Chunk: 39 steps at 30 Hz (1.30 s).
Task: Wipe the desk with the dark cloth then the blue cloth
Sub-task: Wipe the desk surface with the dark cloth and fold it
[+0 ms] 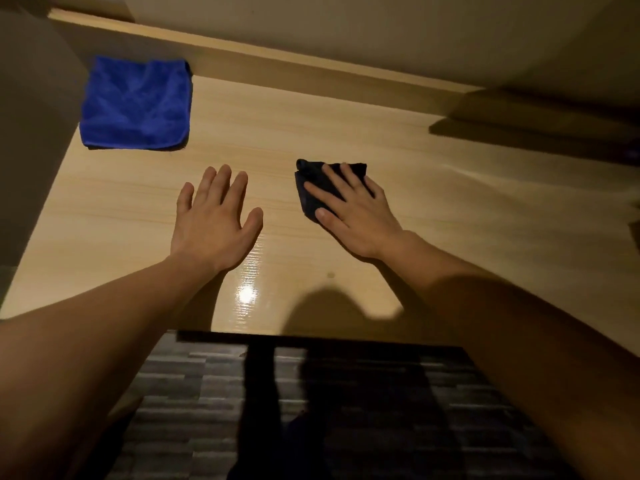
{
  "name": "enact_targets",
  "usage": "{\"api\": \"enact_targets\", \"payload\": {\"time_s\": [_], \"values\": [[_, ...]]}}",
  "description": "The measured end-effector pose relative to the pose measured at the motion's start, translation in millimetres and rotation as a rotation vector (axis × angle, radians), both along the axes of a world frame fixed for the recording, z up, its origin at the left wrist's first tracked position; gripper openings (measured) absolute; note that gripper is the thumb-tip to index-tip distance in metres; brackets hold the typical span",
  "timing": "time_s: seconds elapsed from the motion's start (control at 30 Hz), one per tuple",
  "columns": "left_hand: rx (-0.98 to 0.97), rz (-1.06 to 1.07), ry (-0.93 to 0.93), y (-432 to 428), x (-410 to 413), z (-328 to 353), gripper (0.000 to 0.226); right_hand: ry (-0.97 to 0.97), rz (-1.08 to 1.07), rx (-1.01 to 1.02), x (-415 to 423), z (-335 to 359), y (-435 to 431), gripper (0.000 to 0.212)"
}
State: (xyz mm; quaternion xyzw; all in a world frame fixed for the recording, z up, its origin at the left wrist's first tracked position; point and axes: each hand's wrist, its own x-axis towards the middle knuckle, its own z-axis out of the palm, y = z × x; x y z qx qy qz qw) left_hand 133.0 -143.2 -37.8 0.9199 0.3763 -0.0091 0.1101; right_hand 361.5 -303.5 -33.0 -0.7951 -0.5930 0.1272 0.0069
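A folded dark cloth lies on the light wooden desk, right of centre. My right hand presses flat on top of it with fingers spread, covering most of it. My left hand hovers just over the desk to the left of the dark cloth, palm down, fingers apart, holding nothing. A blue cloth, folded into a square, rests at the desk's far left corner, well beyond my left hand.
A raised wooden ledge runs along the desk's back edge below the wall. A dark shape sits at the far right. A side panel borders the left. Patterned dark floor shows below the near edge.
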Motion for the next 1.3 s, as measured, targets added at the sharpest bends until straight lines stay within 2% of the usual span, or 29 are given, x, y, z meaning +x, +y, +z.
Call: {"api": "enact_targets", "payload": {"time_s": [0.43, 0.6, 0.7, 0.87, 0.93, 1.03, 1.1, 1.17, 1.3], "values": [[-0.013, -0.041, -0.057, 0, -6, -1, 0.073, 0.027, 0.004, 0.046, -103, -1, -90, 0.053], [0.044, -0.086, -0.275, -15, -10, 10, 0.060, 0.165, -0.008, 0.163, -130, -4, -110, 0.049], [0.013, -0.162, -0.329, -34, 10, 18, 0.058, 0.258, -0.013, 0.251, -140, -5, -120, 0.045], [-0.130, -0.183, -0.336, -57, 65, 18, 0.060, 0.548, 0.005, 0.198, -138, 11, -133, 0.038], [-0.154, -0.139, -0.293, -62, 78, 9, 0.063, 0.738, -0.006, 0.155, -128, 22, -136, 0.034], [-0.117, -0.108, -0.148, -67, 85, -3, 0.074, 1.097, -0.222, 0.166, -105, 44, -130, 0.027], [-0.079, -0.124, -0.070, -68, 86, -6, 0.081, 1.231, -0.380, 0.274, -78, 59, -115, 0.022], [-0.062, -0.128, -0.035, -68, 90, -6, 0.085, 1.147, -0.456, 0.388, -35, 70, -91, 0.024], [-0.038, -0.099, -0.018, -69, 91, -6, 0.080, 0.541, -0.349, 0.435, 64, 53, -29, 0.030]]}}
